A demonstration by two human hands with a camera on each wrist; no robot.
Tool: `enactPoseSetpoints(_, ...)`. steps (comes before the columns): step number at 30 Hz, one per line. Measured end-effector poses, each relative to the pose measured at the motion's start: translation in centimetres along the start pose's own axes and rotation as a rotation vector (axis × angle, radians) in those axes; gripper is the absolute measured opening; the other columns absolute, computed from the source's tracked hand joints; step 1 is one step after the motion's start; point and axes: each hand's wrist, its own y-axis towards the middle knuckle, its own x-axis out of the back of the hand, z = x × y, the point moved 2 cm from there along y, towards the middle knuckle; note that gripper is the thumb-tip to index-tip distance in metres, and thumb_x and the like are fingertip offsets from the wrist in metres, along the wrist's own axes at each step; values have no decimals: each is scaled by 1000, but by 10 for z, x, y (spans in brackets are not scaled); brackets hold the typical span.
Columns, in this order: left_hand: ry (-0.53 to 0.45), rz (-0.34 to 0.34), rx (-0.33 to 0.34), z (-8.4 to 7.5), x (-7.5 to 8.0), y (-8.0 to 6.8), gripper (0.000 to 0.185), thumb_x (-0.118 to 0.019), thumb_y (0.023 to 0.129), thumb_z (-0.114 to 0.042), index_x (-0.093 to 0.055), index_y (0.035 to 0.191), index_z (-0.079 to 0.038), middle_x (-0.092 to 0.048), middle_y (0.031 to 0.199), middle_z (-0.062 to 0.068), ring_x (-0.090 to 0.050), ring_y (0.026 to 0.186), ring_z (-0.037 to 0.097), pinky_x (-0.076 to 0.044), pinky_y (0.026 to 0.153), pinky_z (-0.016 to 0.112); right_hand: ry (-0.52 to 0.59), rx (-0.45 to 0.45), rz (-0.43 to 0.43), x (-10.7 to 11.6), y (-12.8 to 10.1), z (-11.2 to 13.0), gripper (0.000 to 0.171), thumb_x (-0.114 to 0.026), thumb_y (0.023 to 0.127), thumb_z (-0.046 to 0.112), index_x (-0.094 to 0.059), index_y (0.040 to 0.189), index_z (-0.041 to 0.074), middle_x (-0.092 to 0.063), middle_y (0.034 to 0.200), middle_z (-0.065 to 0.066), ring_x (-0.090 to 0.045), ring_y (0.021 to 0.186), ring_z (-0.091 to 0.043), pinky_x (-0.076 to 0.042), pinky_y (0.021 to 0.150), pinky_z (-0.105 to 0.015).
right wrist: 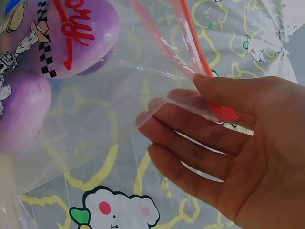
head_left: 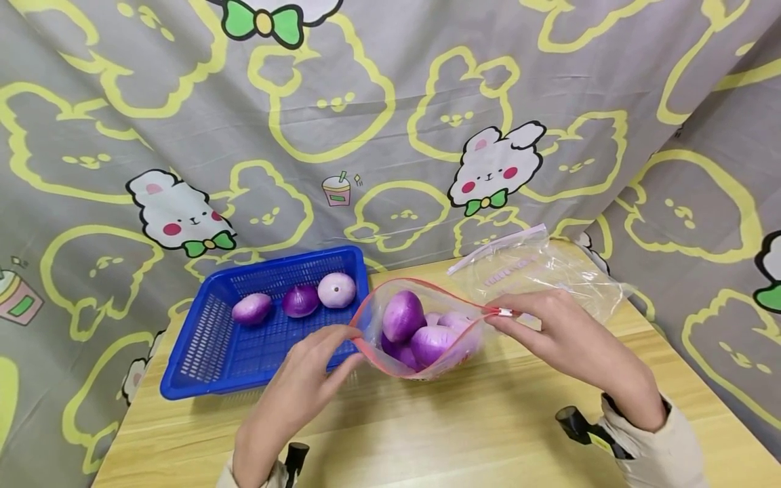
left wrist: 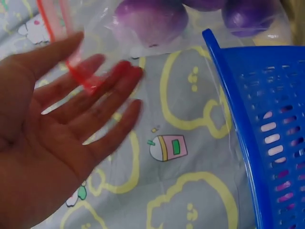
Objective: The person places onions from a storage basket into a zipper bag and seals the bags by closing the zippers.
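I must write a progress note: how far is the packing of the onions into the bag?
Several purple onions already sit in the zip bag. Both the left hand and the right hand hold its red-edged mouth open. Three onions remain in the blue basket, and the bag is unsealed.

Clear bag (head_left: 454, 339) with red zip; purple onions (head_left: 403, 316); blue basket (head_left: 207, 352); grey cloth (head_left: 390, 108) with yellow outlines and white rabbits.

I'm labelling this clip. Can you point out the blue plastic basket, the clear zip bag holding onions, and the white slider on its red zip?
Blue plastic basket (head_left: 201, 339), head view, bare mesh floor.
Clear zip bag holding onions (head_left: 470, 342), head view, right side wall.
White slider (head_left: 505, 312), head view, its middle, at the zip's right end.
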Motion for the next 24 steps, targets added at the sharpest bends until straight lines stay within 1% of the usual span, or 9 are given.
enactPoseSetpoints(2, -5, -59, -58, -2, 2, 1, 19, -76, 88, -12, -70, 106, -12, -70, 99, -5, -67, 92, 12, -56, 79, 35, 17, 2, -18, 2, -1, 0, 17, -68, 95, 14, -74, 103, 27, -70, 92, 19, -63, 82, 1, -51, 68, -21)
enactPoseSetpoints(6, -42, -191, -131, -8, 11, 0, 22, -75, 84, 1, -73, 102, -12, -73, 93, -3, -67, 83, 11, -55, 74, 29, 33, 45, -128, 10, -4, -1, 23, -71, 89, 3, -74, 97, 25, -70, 81, 16, -62, 70, 2, -48, 59, -15)
enactPoseSetpoints(8, -152, -253, -147, -11, 16, -1, 25, -73, 85, 4, -73, 106, -10, -74, 94, 1, -69, 79, 11, -55, 72, 24, 45, 85, -231, 15, -6, -2, 25, -73, 85, -3, -75, 92, 20, -71, 77, 12, -62, 66, 2, -45, 56, -14)
enactPoseSetpoints(11, -417, -327, -145, -17, 27, -5, 30, -68, 87, 10, -67, 116, 2, -75, 90, 7, -70, 80, 13, -54, 70, 20, 108, 137, -369, 23, -10, -3, 19, -74, 83, -4, -75, 86, 14, -71, 74, 8, -60, 64, 3, -41, 53, -13)
enactPoseSetpoints(13, -552, -343, -121, -19, 34, -7, 34, -64, 88, 14, -62, 121, 7, -74, 86, 9, -68, 77, 11, -53, 68, 17, 158, 162, -423, 27, -13, -3, 15, -75, 84, -3, -75, 82, 11, -71, 72, 5, -61, 65, 1, -41, 56, -13)
enactPoseSetpoints(15, -609, -318, -66, -19, 39, -9, 33, -61, 89, 16, -63, 120, 8, -74, 85, 9, -68, 78, 12, -52, 67, 18, 195, 164, -427, 30, -15, -3, 16, -75, 83, -5, -75, 81, 11, -70, 71, 5, -62, 66, 1, -42, 59, -13)
enactPoseSetpoints(20, -450, -213, 95, -13, 41, -9, 23, -64, 90, 11, -74, 101, -7, -75, 90, 4, -70, 74, 13, -55, 67, 21, 243, 133, -372, 31, -18, 0, 33, -75, 70, -19, -75, 81, 12, -71, 70, 6, -65, 69, -1, -45, 63, -13)
enactPoseSetpoints(22, -318, -228, 114, -11, 40, -9, 20, -67, 90, 7, -74, 97, -10, -75, 89, 0, -70, 75, 12, -54, 70, 19, 296, 147, -348, 29, -16, 3, 35, -74, 70, -21, -75, 83, 11, -71, 71, 4, -66, 69, -3, -47, 65, -14)
enactPoseSetpoints(24, -156, -253, 111, -15, 38, -9, 18, -68, 90, 4, -72, 101, -9, -74, 94, 0, -70, 86, 14, -53, 77, 23, 348, 172, -306, 26, -14, 6, 36, -72, 72, -21, -74, 87, 11, -72, 73, 3, -66, 70, -6, -49, 68, -15)
